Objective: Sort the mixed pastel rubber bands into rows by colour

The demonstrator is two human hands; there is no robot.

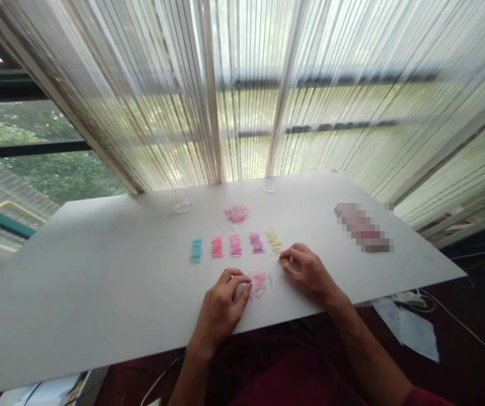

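Small thin coloured pieces, too small to name for certain, lie sorted by colour in short columns on the white table (98, 293). From left to right come a teal column (196, 250), a hot pink column (217, 247), a lighter pink column (236, 245), a purple column (256, 242) and a pale yellow column (273, 242). My left hand (221, 301) touches the left edge of a loose, mostly pink pile (258, 283), thumb and fingertips nearly together. My right hand (308, 270) pinches at the near end of the yellow column; what its fingertips hold is hidden.
Behind the columns lies another loose pile of pink pieces (237, 213). Two clear round containers (181, 202) or lids (270, 186) stand by the string curtain (242, 113). A blurred-out reddish object (363, 228) rests at the right. Papers (415, 332) and cables lie below the table.
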